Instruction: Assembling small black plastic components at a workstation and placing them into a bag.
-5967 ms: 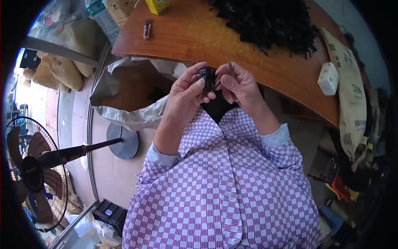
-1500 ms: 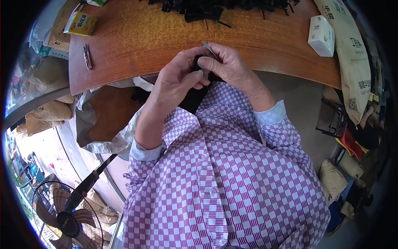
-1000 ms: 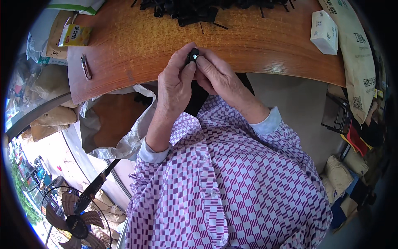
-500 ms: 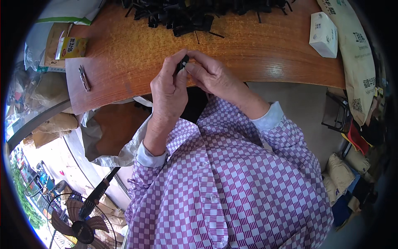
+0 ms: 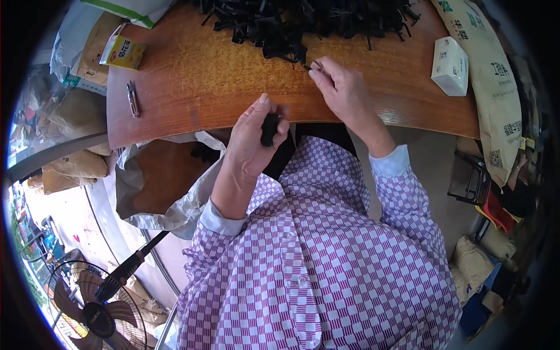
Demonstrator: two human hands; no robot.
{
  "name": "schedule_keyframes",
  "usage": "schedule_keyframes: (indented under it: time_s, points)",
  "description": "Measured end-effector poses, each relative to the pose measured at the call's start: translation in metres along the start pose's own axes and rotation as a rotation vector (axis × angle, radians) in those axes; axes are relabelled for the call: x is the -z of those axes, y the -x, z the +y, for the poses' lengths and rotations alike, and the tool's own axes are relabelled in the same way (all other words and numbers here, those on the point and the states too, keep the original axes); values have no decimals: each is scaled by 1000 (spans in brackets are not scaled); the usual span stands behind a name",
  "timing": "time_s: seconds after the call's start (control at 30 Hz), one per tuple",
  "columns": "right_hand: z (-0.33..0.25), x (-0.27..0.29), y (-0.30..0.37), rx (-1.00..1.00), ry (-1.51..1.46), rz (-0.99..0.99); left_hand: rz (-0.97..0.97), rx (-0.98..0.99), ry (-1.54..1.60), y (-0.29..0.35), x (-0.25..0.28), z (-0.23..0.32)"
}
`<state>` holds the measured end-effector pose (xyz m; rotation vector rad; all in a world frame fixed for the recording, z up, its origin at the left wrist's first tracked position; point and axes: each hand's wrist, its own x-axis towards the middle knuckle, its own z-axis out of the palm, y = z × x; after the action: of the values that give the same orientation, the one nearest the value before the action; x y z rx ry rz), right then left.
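Note:
My left hand (image 5: pixel 252 139) holds a small black part (image 5: pixel 269 128) between thumb and fingers, just over the near edge of the wooden table (image 5: pixel 198 81). My right hand (image 5: pixel 341 87) reaches out over the table to the near edge of a heap of black plastic pieces (image 5: pixel 303 23); its fingertips pinch a thin black piece there. Both arms wear purple-and-white checked sleeves.
A white box (image 5: pixel 450 65) lies at the table's right, next to a printed sack (image 5: pixel 496 99). A small metal tool (image 5: pixel 133 98) and a yellow carton (image 5: pixel 122 52) sit at the left. An open paper sack (image 5: pixel 157 181) hangs below the table edge. A standing fan (image 5: pixel 93 303) is at lower left.
My hands were together working the black part near my chest. They have since separated: the left keeps the part, the right has reached forward to the black heap.

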<state>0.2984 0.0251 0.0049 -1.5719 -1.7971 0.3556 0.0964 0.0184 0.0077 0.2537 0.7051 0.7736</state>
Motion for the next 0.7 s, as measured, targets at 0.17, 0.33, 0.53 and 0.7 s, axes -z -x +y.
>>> schedule_keyframes:
  time_s: [0.17,0.33,0.53,0.7]
  points:
    - [-39,1,26,-25,-200,-74,-57,-138,-119,-3,-12,2]
    - [-54,-11,44,-8,-307,-15,-78,-216,-99,8,-15,-4]
    - [-54,-16,56,87,-236,-70,-42,-223,-46,11,-2,-14]
    - [-60,-4,58,-75,-390,-100,16,-292,-166,15,-3,-5]
